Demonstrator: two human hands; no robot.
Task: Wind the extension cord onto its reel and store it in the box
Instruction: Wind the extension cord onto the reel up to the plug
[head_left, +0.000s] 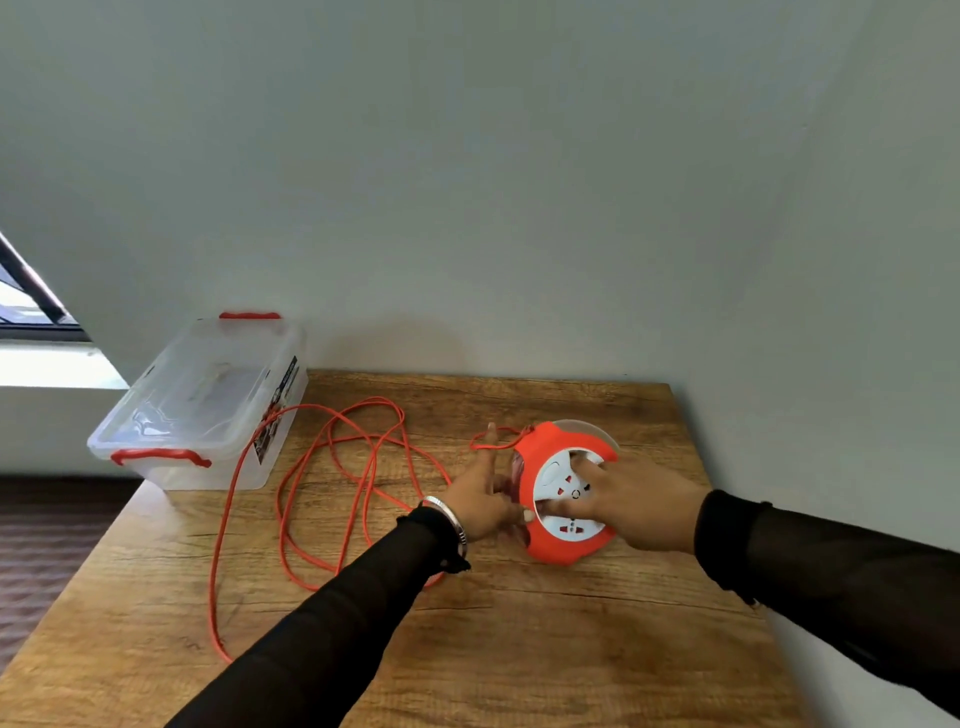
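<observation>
An orange reel (545, 540) with a white socket face lies tilted on the wooden table (519, 649), right of centre. My right hand (644, 506) presses on its white face, fingers spread over the sockets. My left hand (480, 493) grips the reel's left edge, its index finger raised with the cord looped over it. The orange extension cord (332, 467) sprawls in loose loops across the table's left half and trails to the front left. A clear plastic box (202, 405) with red handles stands lidless at the table's back left corner.
The table butts against a pale wall at the back and on the right. Its left edge drops to a dark floor. A window sill shows at far left.
</observation>
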